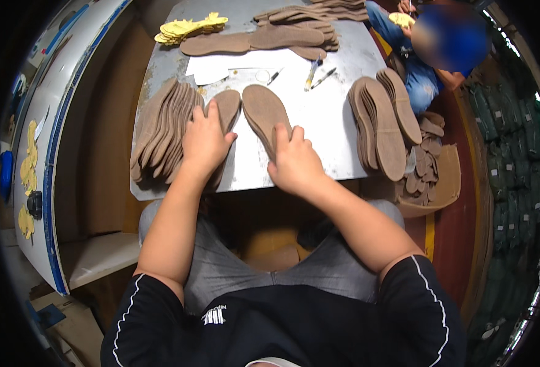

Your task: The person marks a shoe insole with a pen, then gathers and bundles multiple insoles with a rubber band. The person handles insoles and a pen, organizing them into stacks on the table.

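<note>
On the white table, two brown shoe insoles lie side by side in front of me. My left hand (205, 142) rests with spread fingers on the left insole (228, 104), against a fanned row of insoles (163, 131). The right insole (264, 110) has its rounded wide end pointing away from me. Its near end is in my right hand (297, 160), with thumb and fingers along its edges; the palm hides part of it.
Banded insoles (389, 131) stand at the table's right edge, above a cardboard box (447, 180) of brown pieces. Farther back are paper (251, 60), pens (324, 78), more insoles (288, 37) and yellow cutouts (190, 27). A person (423, 79) sits at the far right.
</note>
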Demonstrator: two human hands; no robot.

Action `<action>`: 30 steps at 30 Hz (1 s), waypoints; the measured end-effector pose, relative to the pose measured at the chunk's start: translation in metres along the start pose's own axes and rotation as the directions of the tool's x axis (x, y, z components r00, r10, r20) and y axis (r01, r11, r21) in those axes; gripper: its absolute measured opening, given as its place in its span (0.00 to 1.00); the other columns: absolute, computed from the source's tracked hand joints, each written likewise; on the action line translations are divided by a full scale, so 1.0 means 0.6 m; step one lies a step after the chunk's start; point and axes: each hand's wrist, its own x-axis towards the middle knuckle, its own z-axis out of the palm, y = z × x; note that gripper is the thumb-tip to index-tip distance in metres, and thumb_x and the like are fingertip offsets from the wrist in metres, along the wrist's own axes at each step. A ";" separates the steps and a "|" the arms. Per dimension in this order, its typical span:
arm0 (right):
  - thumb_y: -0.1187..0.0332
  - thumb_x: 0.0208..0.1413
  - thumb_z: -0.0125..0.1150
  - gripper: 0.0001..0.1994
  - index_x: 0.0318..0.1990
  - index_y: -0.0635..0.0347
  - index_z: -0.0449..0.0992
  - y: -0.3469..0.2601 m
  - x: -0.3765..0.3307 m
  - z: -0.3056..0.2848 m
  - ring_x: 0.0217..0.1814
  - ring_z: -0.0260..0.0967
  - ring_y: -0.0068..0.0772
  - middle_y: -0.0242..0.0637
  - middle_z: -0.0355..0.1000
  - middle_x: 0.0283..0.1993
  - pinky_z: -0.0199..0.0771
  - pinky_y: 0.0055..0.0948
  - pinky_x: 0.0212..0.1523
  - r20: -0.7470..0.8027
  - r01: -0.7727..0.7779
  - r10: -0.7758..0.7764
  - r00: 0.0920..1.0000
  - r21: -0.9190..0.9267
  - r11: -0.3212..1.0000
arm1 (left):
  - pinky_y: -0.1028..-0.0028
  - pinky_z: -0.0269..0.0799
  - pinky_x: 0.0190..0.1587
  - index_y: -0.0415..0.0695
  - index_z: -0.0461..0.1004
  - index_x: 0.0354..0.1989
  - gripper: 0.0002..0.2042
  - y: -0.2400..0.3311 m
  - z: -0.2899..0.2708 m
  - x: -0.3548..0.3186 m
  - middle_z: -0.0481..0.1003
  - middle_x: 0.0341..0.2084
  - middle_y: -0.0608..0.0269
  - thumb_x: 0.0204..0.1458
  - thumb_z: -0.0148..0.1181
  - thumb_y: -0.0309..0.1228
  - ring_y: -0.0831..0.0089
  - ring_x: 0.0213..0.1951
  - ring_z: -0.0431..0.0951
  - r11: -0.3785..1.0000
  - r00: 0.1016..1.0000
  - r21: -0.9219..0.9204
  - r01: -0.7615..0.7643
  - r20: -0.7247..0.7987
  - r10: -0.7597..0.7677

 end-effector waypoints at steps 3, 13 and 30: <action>0.64 0.60 0.76 0.46 0.81 0.72 0.57 0.016 -0.010 -0.019 0.54 0.80 0.73 0.70 0.68 0.62 0.87 0.60 0.55 -0.068 0.029 -0.023 0.997 0.078 0.997 | 0.46 0.83 0.65 0.43 0.56 0.89 0.53 -0.002 0.014 -0.003 0.67 0.72 0.30 0.59 0.83 0.42 0.27 0.62 0.81 1.000 1.000 0.012 -0.019 -0.008 0.019; 0.63 0.63 0.76 0.51 0.88 0.63 0.51 0.046 -0.037 -0.049 0.65 0.76 0.68 0.64 0.64 0.70 0.87 0.54 0.63 0.143 -0.120 0.126 0.982 -0.049 0.992 | 0.51 0.80 0.72 0.28 0.56 0.86 0.60 0.000 0.002 0.000 0.74 0.68 0.20 0.47 0.86 0.40 0.33 0.69 0.80 0.938 0.988 -0.316 0.143 -0.008 -0.153; 0.61 0.60 0.78 0.54 0.89 0.60 0.50 0.079 -0.026 -0.083 0.67 0.77 0.74 0.66 0.66 0.72 0.84 0.58 0.69 0.229 -0.117 0.105 0.968 0.040 0.992 | 0.59 0.89 0.59 0.24 0.74 0.70 0.29 0.007 -0.017 -0.008 0.85 0.58 0.38 0.70 0.62 0.38 0.55 0.52 0.90 -0.617 0.864 -0.605 0.503 0.327 0.383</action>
